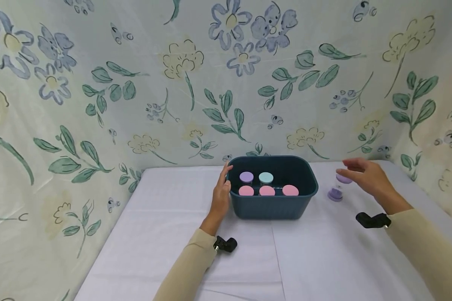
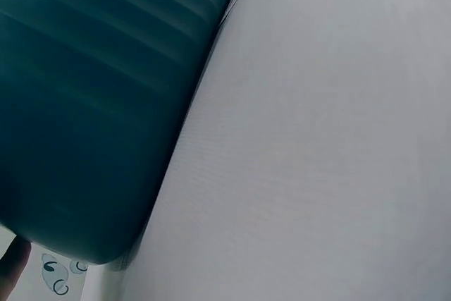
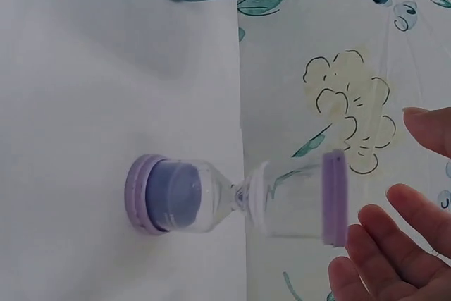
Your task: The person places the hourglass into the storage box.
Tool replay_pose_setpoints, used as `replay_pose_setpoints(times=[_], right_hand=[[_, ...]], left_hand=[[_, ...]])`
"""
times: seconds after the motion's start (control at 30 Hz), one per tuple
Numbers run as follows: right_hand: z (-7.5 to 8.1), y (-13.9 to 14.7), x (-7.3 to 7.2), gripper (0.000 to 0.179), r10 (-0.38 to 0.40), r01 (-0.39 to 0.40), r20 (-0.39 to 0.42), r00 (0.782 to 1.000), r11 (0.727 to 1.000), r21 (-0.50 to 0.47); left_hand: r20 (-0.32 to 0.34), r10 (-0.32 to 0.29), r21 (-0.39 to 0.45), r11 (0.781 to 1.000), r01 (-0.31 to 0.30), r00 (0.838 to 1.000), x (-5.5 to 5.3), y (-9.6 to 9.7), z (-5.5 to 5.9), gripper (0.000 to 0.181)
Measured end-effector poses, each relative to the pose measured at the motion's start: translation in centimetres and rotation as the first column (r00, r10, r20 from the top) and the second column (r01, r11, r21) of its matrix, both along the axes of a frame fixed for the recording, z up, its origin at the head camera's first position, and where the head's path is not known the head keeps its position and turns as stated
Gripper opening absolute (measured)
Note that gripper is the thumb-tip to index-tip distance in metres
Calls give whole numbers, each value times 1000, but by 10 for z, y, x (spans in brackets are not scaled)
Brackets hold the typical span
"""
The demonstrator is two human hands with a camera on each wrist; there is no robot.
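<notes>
In the head view my left hand [image 1: 220,190] rests against the left end of a dark teal plastic bin [image 1: 271,209], its fingertips and thumb at the rim. One of its fingertips [image 2: 15,255] shows beside the bin wall in the left wrist view. On the right, an hourglass [image 3: 243,199] with lilac caps stands upright on the table, purple sand in its lower bulb. My right hand [image 1: 367,177] is around its top, fingers spread. From the right wrist, the fingers [image 3: 384,248] appear close to the top cap, with the thumb apart from them.
Inside the bin are several round-capped pieces: a purple cap [image 1: 246,177], a light blue cap [image 1: 265,177] and pink caps [image 1: 267,191]. A white cloth [image 1: 165,234] covers the table. Floral fabric [image 1: 154,83] hangs behind and at the sides.
</notes>
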State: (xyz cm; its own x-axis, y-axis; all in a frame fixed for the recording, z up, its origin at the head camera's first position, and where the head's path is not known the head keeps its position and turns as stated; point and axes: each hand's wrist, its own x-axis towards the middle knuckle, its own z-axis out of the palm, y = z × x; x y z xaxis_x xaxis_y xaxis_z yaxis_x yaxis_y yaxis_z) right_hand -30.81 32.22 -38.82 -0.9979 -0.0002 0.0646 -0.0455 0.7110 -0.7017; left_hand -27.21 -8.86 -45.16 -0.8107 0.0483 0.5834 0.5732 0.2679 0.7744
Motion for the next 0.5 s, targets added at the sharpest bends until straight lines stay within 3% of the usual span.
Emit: replay_pose_setpoints(times=[0.2, 0.5], right_hand=[[-15, 8, -1, 94, 13, -14, 24, 1000, 1000, 25], [-28, 10, 1, 94, -8, 7, 75, 997, 1000, 10]], left_hand=[[-15, 15, 5, 1000, -15, 1000, -17, -3, -21, 52], [-20, 21, 5, 1000, -21, 1000, -15, -3, -20, 55]])
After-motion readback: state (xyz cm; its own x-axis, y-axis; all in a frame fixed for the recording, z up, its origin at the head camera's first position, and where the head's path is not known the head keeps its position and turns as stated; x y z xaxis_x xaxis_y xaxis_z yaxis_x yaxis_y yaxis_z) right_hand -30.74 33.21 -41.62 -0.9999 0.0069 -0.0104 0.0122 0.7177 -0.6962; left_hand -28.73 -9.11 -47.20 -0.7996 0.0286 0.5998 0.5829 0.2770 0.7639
